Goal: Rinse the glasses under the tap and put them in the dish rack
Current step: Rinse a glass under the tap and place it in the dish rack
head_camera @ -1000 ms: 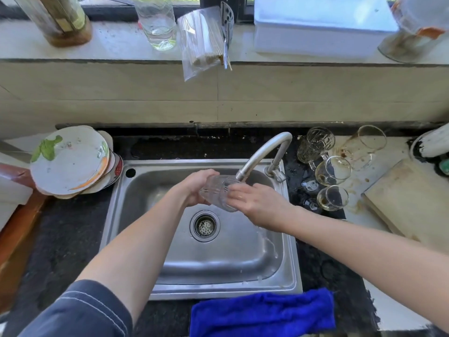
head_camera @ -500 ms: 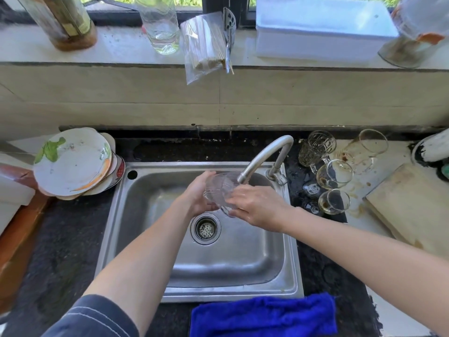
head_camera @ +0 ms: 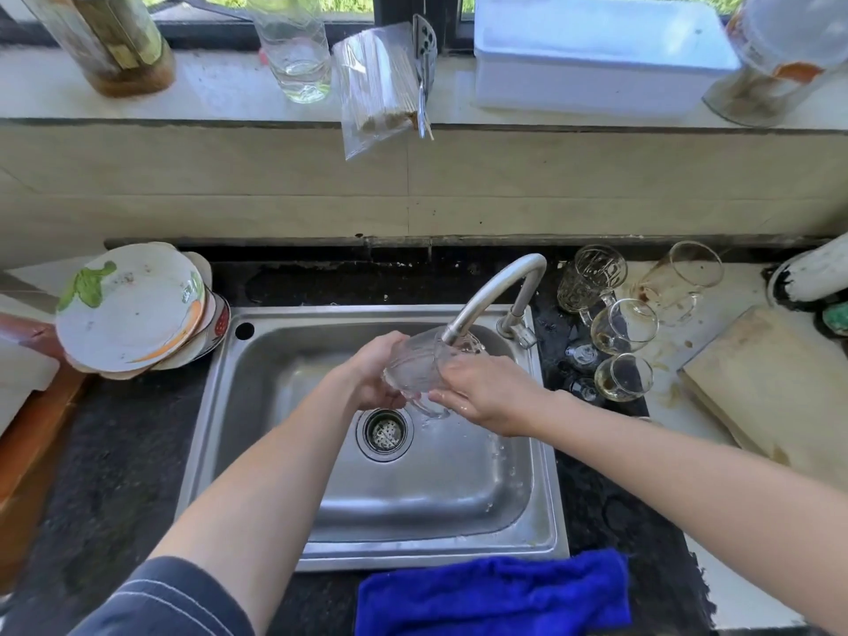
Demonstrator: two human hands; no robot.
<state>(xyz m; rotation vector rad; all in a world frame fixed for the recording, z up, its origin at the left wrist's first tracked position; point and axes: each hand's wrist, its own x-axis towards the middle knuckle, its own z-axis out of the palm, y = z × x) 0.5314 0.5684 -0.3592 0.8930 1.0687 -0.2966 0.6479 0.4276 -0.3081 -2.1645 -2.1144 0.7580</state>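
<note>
A home kitchen is shown. A stainless steel sink [head_camera: 257,433] with a curved tap [head_camera: 493,291] is set into a dark stone surface [head_camera: 114,452] below a tiled windowsill [head_camera: 206,91]. Stacked plates [head_camera: 133,305] are leaned at the left, used glasses [head_camera: 624,325] and a worn cutting board [head_camera: 771,383] are gathered at the right, and a blue cloth [head_camera: 495,594] is laid in front.

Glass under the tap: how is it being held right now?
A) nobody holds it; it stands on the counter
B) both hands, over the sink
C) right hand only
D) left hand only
B: the left hand and right hand both grip the glass under the tap, above the sink.
</note>
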